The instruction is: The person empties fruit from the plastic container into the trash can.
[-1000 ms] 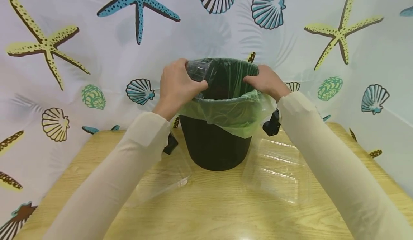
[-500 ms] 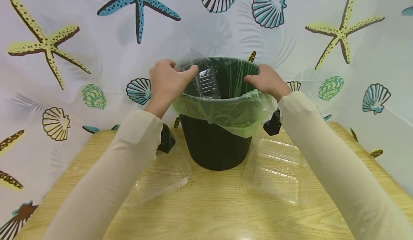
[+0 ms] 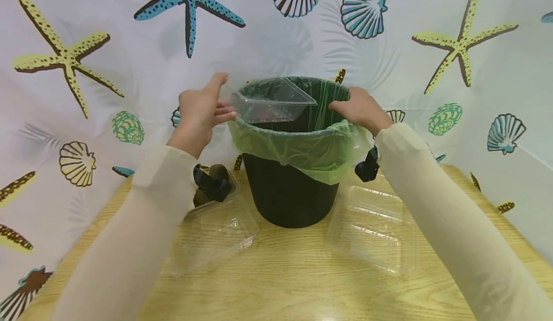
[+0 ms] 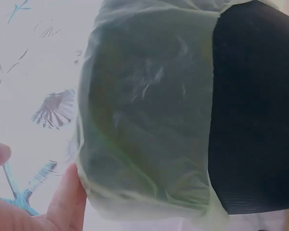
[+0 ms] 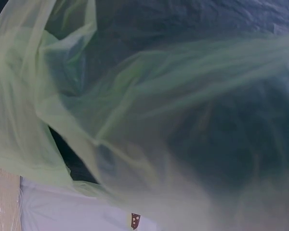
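Observation:
A black bin [image 3: 289, 191] stands on the table, lined with a green plastic bag [image 3: 298, 153] folded over its rim. At the bin's left side my left hand [image 3: 198, 110] holds a clear plastic container [image 3: 278, 110] by its left end, thumb above and fingers below. The container lies tilted across the bin's mouth. In the left wrist view, my fingers [image 4: 67, 197] are beside the bagged rim, with the thumb apart from them. My right hand [image 3: 363, 107] grips the right rim through the bag; the bag hides it in the right wrist view.
Clear plastic trays lie on the wooden table [image 3: 294, 273]: one left tray [image 3: 216, 232] and one right tray [image 3: 376, 239]. Behind my left wrist, brown round fruits [image 3: 219, 172] sit in another clear container, partly hidden. A printed sea-themed sheet [image 3: 268, 42] hangs behind the bin.
My left hand has moved left, drawing the clear container up from inside the bin and turning it. Brown fruits have come into view behind the left wrist. My right hand stays on the rim.

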`<state>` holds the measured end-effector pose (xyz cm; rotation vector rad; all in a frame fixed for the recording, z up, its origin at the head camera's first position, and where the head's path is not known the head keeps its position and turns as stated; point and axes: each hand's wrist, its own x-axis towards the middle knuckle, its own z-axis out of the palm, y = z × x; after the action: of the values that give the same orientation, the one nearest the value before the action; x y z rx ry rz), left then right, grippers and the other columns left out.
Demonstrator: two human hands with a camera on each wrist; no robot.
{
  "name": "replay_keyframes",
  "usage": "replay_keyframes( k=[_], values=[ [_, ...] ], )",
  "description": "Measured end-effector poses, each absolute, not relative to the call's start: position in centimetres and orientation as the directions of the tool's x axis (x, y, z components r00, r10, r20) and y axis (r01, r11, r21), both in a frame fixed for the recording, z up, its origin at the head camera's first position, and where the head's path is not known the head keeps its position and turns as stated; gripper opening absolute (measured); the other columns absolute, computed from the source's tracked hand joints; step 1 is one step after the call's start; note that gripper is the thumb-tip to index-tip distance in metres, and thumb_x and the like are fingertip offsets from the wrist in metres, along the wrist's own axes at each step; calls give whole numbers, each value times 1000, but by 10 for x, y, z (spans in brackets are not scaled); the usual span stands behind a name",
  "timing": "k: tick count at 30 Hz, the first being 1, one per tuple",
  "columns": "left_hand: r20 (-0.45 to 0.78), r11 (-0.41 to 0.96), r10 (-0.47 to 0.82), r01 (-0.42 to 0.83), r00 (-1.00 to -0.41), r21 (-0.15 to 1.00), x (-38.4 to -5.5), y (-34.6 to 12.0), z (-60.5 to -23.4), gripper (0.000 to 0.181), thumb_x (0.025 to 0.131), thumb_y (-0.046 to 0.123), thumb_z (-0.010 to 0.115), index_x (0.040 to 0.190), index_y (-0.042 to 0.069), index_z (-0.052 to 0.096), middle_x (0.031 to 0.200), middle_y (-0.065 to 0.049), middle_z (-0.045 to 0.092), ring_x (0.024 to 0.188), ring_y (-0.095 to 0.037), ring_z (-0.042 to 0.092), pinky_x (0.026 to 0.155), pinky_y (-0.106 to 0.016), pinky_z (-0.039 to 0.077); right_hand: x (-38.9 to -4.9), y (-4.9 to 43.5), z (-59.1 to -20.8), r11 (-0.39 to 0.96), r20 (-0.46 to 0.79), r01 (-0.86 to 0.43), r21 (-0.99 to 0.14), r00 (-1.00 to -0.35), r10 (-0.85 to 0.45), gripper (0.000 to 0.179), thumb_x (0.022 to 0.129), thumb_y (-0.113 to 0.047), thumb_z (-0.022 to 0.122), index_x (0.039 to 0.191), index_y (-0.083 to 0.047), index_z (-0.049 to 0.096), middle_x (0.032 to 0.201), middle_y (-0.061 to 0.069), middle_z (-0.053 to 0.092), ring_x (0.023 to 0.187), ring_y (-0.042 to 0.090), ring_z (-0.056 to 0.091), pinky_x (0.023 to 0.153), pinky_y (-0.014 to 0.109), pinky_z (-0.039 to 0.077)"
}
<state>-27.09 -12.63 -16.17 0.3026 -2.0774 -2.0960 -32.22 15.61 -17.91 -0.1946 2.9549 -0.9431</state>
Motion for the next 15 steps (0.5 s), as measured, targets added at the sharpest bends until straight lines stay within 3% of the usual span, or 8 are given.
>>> replay_keyframes(
  k=[4, 9, 15],
  values=[
    [-65, -146, -237, -30, -969, 989, -271, -141, -165, 70, 88, 49, 60, 134, 1, 38, 110, -8, 49, 81, -13, 60, 71, -18, 56, -322, 157, -180, 805, -1, -102, -585, -992, -127, 76, 96, -36, 42, 152, 0, 6, 159, 19, 7, 145, 37, 15, 115, 52, 22],
    [-86, -215, -248, -32, -965, 976, -268, -161, -166, 67, 87, 50, 62, 128, 2, 40, 108, -7, 46, 84, -14, 60, 71, -19, 56, -322, 158, -181, 806, -5, -100, -584, -992, -127, 77, 96, -37, 42, 152, 0, 5, 159, 19, 6, 145, 37, 14, 115, 53, 22],
    [-127, -338, -235, -42, -964, 940, -267, -188, -170, 75, 84, 47, 67, 135, 3, 34, 113, -9, 47, 100, -17, 62, 74, -22, 57, -322, 160, -181, 809, -6, -98, -579, -992, -125, 77, 96, -37, 42, 152, 0, 5, 159, 19, 6, 145, 38, 14, 115, 53, 22]
  ],
)
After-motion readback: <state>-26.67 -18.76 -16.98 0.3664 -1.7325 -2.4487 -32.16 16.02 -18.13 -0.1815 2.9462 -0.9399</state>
